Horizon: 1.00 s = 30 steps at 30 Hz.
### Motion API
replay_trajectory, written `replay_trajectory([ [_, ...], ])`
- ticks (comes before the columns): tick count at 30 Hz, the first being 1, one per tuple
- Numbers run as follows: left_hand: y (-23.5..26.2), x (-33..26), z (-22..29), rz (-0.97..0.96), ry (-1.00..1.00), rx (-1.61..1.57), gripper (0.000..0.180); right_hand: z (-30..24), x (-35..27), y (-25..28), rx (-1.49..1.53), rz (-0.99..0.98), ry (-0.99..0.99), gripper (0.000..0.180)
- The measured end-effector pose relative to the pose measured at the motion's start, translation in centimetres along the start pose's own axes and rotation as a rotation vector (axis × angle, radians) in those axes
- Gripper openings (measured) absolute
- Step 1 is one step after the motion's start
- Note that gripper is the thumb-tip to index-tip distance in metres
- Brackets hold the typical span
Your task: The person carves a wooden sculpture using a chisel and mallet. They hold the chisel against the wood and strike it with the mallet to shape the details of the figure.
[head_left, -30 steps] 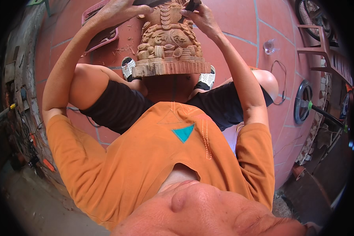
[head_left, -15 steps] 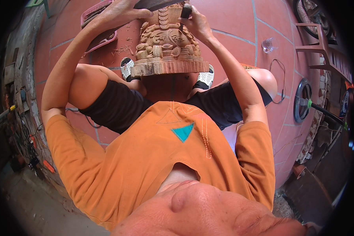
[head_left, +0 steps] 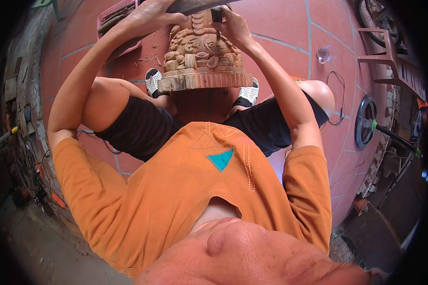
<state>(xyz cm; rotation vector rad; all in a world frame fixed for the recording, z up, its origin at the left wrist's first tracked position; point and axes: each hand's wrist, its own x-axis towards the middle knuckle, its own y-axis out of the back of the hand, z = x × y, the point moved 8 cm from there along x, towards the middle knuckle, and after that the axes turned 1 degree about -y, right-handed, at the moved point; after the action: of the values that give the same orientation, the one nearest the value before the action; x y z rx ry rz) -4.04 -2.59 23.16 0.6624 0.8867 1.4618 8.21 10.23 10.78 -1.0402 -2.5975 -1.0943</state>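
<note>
A carved wooden sculpture (head_left: 202, 52) with curls, beads and a face-like relief stands upright on its thick round base between my feet. My left hand (head_left: 159, 16), at the top left, is closed on a dark wooden bar (head_left: 199, 5) that reaches rightward over the carving. Close by, my right hand (head_left: 235, 28) grips a chisel (head_left: 217, 14) by its dark handle. The bar's end lies right at the handle's top; whether they touch I cannot tell. The chisel's tip is hidden by my fingers, against the sculpture's upper right part.
Left of the carving, a pink basket (head_left: 100, 23) holds several tools, with wood shavings (head_left: 149, 61) beside it on the red tiles. To the right are a clear cup (head_left: 324, 55), a thin cable (head_left: 343, 97), a pinkish plastic chair (head_left: 390, 59) and a round-based stand (head_left: 366, 121).
The wooden bar in my left hand has swung down and right to the chisel's handle. My right hand and the chisel have shifted slightly left.
</note>
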Motion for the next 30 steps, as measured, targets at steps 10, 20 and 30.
replay_trajectory([
  [10, -1.0, 0.2, -1.1, -0.009, -0.002, -0.089, 0.073, 0.9, 0.4, -0.7, 0.057, -0.083, -0.048, 0.04],
  [20, -1.5, 0.5, -0.6, -0.037, -0.015, -0.047, 0.076, 3.7, 0.2, -1.4, -0.111, -0.167, -0.098, 0.039],
  [30, -1.1, 0.2, 0.2, -0.026, -0.034, -0.043, 0.077, 4.3, -0.7, -0.6, -0.079, -0.165, -0.086, 0.04],
])
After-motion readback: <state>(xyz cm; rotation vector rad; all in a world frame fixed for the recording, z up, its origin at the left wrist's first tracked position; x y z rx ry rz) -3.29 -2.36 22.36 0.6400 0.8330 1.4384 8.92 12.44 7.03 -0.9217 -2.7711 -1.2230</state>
